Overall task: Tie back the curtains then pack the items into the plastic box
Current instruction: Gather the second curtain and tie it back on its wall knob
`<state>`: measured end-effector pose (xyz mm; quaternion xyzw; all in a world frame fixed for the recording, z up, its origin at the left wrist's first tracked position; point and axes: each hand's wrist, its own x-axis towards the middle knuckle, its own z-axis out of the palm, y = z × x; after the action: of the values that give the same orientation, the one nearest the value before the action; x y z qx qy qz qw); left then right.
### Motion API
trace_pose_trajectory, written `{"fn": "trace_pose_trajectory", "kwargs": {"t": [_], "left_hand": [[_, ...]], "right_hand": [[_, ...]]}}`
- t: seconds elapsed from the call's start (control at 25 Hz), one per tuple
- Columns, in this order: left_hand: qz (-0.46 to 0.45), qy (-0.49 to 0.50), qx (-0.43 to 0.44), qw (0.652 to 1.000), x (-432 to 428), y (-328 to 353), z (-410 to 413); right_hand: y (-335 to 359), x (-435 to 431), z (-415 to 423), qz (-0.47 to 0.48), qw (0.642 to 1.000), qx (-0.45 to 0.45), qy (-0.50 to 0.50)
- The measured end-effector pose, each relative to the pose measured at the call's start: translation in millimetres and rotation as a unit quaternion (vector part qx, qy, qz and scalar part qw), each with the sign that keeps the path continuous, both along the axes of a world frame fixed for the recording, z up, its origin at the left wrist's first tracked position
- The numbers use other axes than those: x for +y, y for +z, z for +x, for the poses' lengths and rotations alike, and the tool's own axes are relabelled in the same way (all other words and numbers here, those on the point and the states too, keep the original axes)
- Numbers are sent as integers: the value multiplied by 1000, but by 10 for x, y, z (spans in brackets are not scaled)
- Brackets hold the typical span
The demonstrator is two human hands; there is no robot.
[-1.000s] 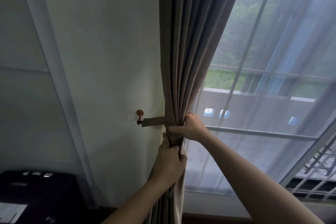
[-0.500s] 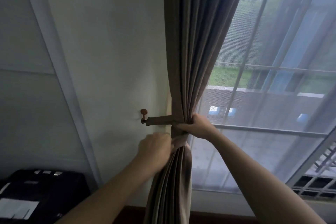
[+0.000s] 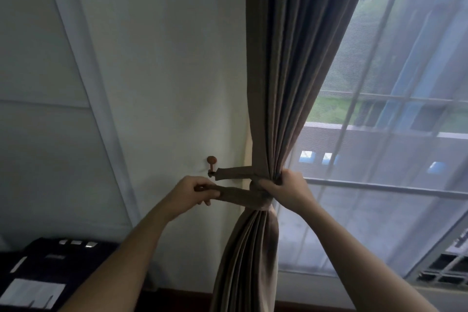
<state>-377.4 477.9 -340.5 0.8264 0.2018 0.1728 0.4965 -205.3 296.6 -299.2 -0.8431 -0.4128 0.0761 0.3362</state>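
Brown pleated fabric curtain (image 3: pixel 291 83): gathered beside white wall (image 3: pixel 164 58), cinched by matching fabric tieback band (image 3: pixel 239 194). My left hand (image 3: pixel 192 192) pinches its free end; my right hand (image 3: pixel 287 191) grips the gathers. Other end hooked on reddish round wall peg (image 3: pixel 211 160). Label on black case (image 3: pixel 50 268): unreadable.

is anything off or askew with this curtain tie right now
Only the brown fabric tieback: one end hangs on the brown round-knobbed wall hook, but the other end is pinched in the left hand, short of the hook. The right hand grips the gathered grey-brown curtain at the wrap. No damage shows.
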Motion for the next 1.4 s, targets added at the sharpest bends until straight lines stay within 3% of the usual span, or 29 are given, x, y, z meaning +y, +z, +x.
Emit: {"fn": "trace_pose_trajectory", "kwargs": {"t": [0.08,0.16,0.2,0.44,0.64,0.8,1.4], "left_hand": [[-159,85,-104,978,-10,-245,94],[-317,152,-186,918,-14,-386,275],[-351,186,-195,897,-6,-432,393],[-322,431,-153,829,50,-524,1012],[-119,459,-82,876,165,-467,1037],[-48,442,-48,895,227,-505,1038],[-8,358,42,933,395,-559,1020]], "right_hand": [[-46,27,-70,31,999,13,-15],[-63,82,-139,47,998,2,-37],[-66,119,-177,48,998,-9,-51],[-97,486,-314,76,988,-33,-130],[-81,669,-355,90,985,-43,-142],[-81,739,-381,88,984,-42,-148],[-100,847,-371,96,983,-36,-153]]}}
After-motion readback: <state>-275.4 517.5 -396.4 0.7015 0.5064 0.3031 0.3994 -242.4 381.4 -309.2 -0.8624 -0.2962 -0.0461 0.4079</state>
